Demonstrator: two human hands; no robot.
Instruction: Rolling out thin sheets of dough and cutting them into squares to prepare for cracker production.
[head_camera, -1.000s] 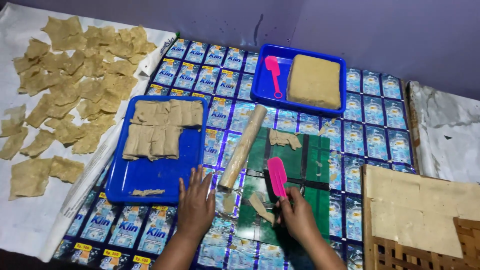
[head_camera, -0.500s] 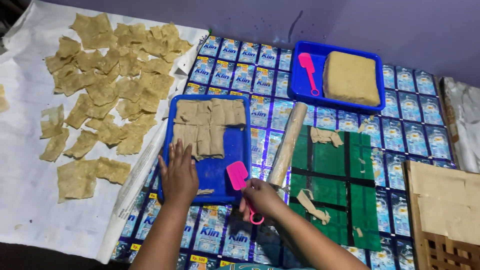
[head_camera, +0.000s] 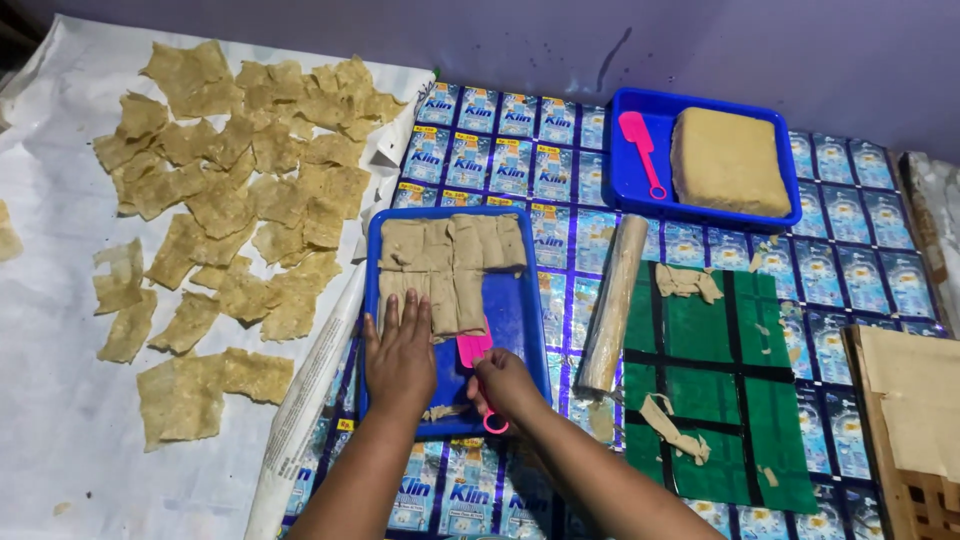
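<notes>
Purple wall behind, floor covered by a mat of blue printed sachets. Left hand flat and open, fingers spread, pressing on the dough sheets in the near blue tray, seemingly to keep them from sliding. Right hand closed around a pink scraper, blade pushed under the edge of the same sheets, likely to lift one free. Just right of the tray, a wooden rolling pin lying along the edge of a green mat with dough scraps on it. Farther back, a second blue tray with a dough block and another pink scraper. Off to the left, many thin pieces spread apart on white sheeting, apparently for drying.
</notes>
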